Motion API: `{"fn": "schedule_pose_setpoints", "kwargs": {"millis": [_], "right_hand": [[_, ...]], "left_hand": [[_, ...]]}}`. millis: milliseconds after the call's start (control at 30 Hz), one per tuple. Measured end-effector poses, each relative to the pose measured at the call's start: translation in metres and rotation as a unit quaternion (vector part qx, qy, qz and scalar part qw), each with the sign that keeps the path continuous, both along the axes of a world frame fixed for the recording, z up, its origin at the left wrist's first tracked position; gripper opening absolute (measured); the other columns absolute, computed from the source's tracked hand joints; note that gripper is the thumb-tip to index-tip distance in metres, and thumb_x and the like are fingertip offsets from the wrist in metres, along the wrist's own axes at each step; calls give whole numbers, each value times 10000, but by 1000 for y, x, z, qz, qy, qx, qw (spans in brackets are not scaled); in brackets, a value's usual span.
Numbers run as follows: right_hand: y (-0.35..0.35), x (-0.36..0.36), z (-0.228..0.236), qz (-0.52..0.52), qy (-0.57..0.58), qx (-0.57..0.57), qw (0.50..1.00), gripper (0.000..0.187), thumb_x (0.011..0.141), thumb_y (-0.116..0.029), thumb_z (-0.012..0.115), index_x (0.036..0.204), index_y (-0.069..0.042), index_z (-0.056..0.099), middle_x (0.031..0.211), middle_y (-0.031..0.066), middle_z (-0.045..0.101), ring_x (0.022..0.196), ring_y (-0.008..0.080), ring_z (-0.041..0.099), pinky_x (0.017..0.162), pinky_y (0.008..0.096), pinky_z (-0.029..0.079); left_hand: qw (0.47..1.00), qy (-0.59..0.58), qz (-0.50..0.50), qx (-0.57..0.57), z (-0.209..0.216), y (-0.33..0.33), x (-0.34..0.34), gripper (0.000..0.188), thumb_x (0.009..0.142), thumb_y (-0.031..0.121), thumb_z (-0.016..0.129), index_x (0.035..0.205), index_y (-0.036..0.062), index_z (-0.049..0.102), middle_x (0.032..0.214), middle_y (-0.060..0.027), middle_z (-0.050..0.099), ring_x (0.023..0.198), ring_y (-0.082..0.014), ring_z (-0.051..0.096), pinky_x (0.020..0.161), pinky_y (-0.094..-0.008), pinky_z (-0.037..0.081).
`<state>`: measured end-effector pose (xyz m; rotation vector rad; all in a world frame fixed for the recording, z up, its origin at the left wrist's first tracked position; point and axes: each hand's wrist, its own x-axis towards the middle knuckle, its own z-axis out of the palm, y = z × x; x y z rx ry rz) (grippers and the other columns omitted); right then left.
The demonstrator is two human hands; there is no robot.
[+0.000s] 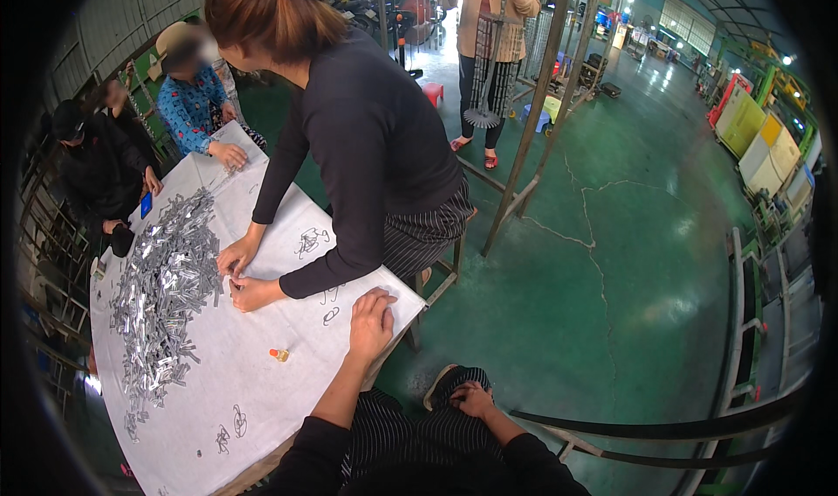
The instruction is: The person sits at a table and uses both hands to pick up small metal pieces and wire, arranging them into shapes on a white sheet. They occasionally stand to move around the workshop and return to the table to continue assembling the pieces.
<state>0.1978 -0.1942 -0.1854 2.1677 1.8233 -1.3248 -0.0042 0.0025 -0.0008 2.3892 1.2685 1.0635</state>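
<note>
My left hand (371, 323) rests on the white-covered table (301, 391) close to its near right corner, fingers loosely bent and holding nothing. Low over my striped trousers lies my right hand (472, 400), beside a light-rimmed shoe (443, 384); its fingers look loose, with no object in them. Thin dark wire hooks (331, 316) lie just left of my left hand. A small bottle with an orange cap (279, 354) stands farther left. A long heap of small flat silvery metal pieces (166, 278) covers the table's left part.
A co-worker in a black top (367, 138) leans over the table, hands beside the heap. Two more people sit at its far side. A person holding a metal rack (491, 59) stands beyond, near metal posts (532, 103). More wire pieces (240, 422) lie near the front.
</note>
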Motion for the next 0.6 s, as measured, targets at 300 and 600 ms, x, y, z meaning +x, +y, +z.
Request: {"fn": "schedule_pose_setpoints", "kwargs": {"millis": [300, 600], "right_hand": [[-2, -1, -4, -15, 4, 14, 1000, 284, 736, -385, 574, 991, -282, 642, 1229, -89, 464, 1258, 178, 271, 942, 693, 156], [-2, 2, -1, -13, 8, 8, 1000, 282, 740, -383, 574, 994, -281, 642, 1228, -86, 466, 1259, 174, 270, 943, 693, 148]], "left_hand": [[1000, 2, -1, 6, 0, 1, -1, 245, 690, 2, 538, 923, 57, 589, 1011, -101, 545, 1019, -274, 495, 887, -380, 367], [1000, -1, -3, 9, -1, 0, 1, 251, 689, -7, 532, 926, 58, 581, 1008, -98, 534, 1019, -276, 487, 893, -385, 361]]}}
